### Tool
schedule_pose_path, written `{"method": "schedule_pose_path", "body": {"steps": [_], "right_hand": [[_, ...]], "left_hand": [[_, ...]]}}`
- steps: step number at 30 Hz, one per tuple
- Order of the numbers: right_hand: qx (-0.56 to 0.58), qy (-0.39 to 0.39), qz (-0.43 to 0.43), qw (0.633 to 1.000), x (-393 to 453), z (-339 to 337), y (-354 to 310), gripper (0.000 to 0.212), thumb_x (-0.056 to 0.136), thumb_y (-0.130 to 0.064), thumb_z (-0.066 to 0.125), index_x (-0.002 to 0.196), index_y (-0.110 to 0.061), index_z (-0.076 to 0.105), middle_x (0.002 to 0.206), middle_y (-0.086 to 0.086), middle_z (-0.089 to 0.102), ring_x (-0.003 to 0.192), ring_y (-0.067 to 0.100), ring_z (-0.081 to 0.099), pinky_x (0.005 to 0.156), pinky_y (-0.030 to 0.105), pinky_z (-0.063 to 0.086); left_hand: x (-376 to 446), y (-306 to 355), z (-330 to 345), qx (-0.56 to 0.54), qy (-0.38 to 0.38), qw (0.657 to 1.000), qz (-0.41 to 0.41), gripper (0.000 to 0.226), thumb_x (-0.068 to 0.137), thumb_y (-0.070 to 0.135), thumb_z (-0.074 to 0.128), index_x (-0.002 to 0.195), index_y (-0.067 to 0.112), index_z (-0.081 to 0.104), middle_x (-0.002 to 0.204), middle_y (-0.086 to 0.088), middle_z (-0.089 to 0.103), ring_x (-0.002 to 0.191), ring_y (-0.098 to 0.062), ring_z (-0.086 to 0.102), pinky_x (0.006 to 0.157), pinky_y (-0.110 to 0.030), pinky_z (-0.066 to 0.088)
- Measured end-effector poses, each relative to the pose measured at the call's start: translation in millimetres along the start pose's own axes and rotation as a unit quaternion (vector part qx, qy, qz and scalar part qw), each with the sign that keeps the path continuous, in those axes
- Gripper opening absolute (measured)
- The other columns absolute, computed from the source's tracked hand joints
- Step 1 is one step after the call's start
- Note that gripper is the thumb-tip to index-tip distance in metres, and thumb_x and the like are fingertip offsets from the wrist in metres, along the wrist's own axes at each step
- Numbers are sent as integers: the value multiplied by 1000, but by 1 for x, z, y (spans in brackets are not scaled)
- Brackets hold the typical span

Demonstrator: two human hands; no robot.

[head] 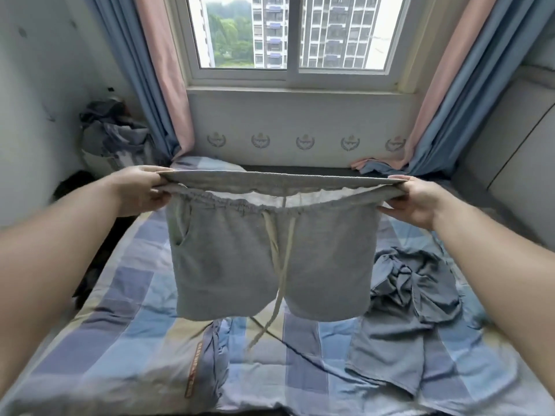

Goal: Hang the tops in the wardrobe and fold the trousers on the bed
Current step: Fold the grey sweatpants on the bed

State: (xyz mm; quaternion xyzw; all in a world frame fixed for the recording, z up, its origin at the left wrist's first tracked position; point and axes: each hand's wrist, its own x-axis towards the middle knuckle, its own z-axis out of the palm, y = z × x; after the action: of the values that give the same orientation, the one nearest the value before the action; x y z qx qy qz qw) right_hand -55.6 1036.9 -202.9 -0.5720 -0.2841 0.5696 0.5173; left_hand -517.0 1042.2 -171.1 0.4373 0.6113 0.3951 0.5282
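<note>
- Checked cotton, blue and cream, covers the bed (126,313) nearest the viewer; it lies directly under the work and is the surface on which the folding is to be done.
- Crumpled blue-grey garment (402,298) lies on the bed to the right and partly under the held piece; a smaller blue item with an orange strip (207,355) lies at lower centre.
- Grey shorts (270,256) hang in the air above the bed, between the two hands, waistband uppermost and level, long axis running left to right, legs hanging down, drawstring dangling below the hems.
- Left hand (141,187) pinches the left end of the waistband; right hand (414,199) pinches the right end. Both are level, about equally far out, neither plainly nearer.
- Judgement: bringing one end across to the other would fold the shorts in half; bare bedding to the left offers the flatter landing.
- Window (288,34) and curtains stand beyond.
</note>
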Motion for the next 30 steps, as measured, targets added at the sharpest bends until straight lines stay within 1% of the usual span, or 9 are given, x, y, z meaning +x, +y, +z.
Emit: {"method": "schedule_pose_path", "body": {"steps": [2,4,7,10,14,20,23,26,30], "right_hand": [[-8,23,7,1000,1,-10,23,30,99,-8,33,89,-18,59,81,7,55,72,18,55,69,38,58],[-111,57,22,992,-3,-24,51,30,97,-8,30,93,-16,59,77,10,53,67,19,53,56,32,58],[-252,74,47,964,-19,-50,87,34,96,-8,26,104,-16,58,77,12,59,61,23,61,47,27,54],[-265,57,95,958,-39,-78,115,36,97,-10,26,105,-18,60,79,11,63,62,22,66,47,26,53],[-226,25,159,961,-55,-116,136,32,97,-10,28,99,-18,60,79,9,64,52,14,68,44,24,54],[-125,40,184,974,-43,-145,128,24,96,-12,37,90,-16,60,51,-3,57,42,7,59,47,25,55],[-73,63,193,976,-19,-143,122,23,97,-16,39,83,-18,57,49,-6,53,41,4,56,49,25,56],[-21,92,220,971,14,-126,132,22,97,-16,39,81,-17,53,71,-1,54,42,5,60,51,26,57],[26,163,254,953,73,-103,174,20,95,-11,35,84,-14,51,79,3,56,55,10,66,64,30,56]], "left_hand": [[-5,-25,0,-99,-22,995,-19,52,98,-1,28,81,18,74,67,0,65,51,-4,53,46,-13,44],[-11,-54,7,-97,-28,995,-24,48,98,0,30,84,17,73,71,-4,57,49,-4,47,44,-12,42],[-29,-92,24,102,-6,994,-39,37,95,-6,33,93,12,65,70,-9,52,46,-8,49,40,-12,40],[-45,-122,32,320,-22,944,-72,39,91,-7,36,92,17,67,71,-8,58,59,-14,50,42,-14,40],[-59,-147,42,393,-67,906,-143,45,86,-12,32,91,14,68,52,-2,52,45,-11,42,38,-17,30],[-57,-142,64,198,-157,925,-285,29,94,-8,33,105,-1,59,55,-2,48,40,-3,43,35,-12,34],[-38,-138,76,73,-96,944,-308,22,97,-2,32,106,-2,52,60,-9,64,46,-9,62,40,-17,50],[-2,-149,90,-3,-45,947,-319,23,95,-1,32,104,-5,53,81,-21,72,68,-23,73,63,-29,60],[64,-196,122,-57,20,941,-332,22,95,2,34,99,2,56,71,-9,73,60,-16,72,55,-21,58]]}}
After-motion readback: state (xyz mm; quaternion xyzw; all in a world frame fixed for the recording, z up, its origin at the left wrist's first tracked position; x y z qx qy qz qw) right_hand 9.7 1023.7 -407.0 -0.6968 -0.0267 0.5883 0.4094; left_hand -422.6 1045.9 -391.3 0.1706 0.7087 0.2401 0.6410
